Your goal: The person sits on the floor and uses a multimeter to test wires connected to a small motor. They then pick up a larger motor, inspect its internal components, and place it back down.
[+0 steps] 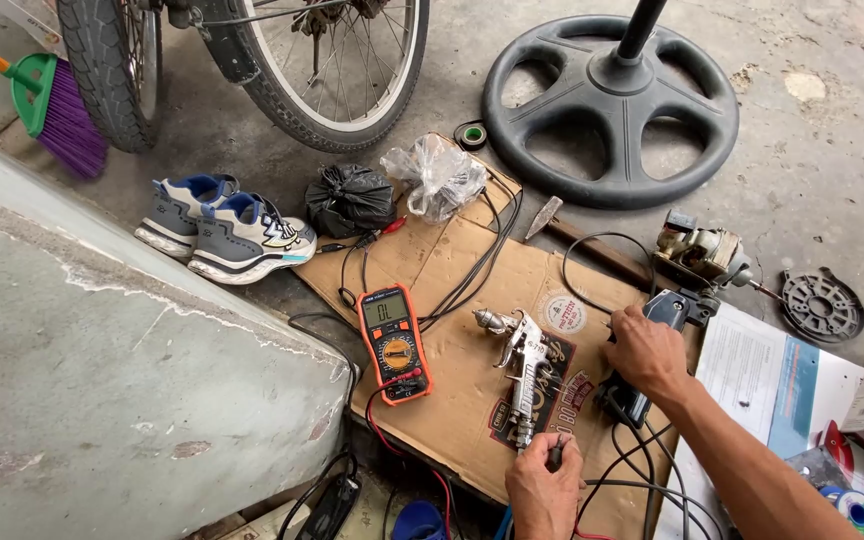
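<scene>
Daylight, even and diffuse, bright enough that I read everything without strain. Shadows soft and short: a faint one under the fan base [610, 110], a darker patch beneath the bicycle wheel [337, 70]. The pale concrete ledge [102, 350] at left runs close to washed out. Mild sheen on the clear plastic bag [437, 178] and the metal spray gun [527, 375]; no hard glare. Focus sharp across the cardboard [452, 280]. Wide-angle bend at the edges; the ledge line bows. No motion blur on either hand.
</scene>
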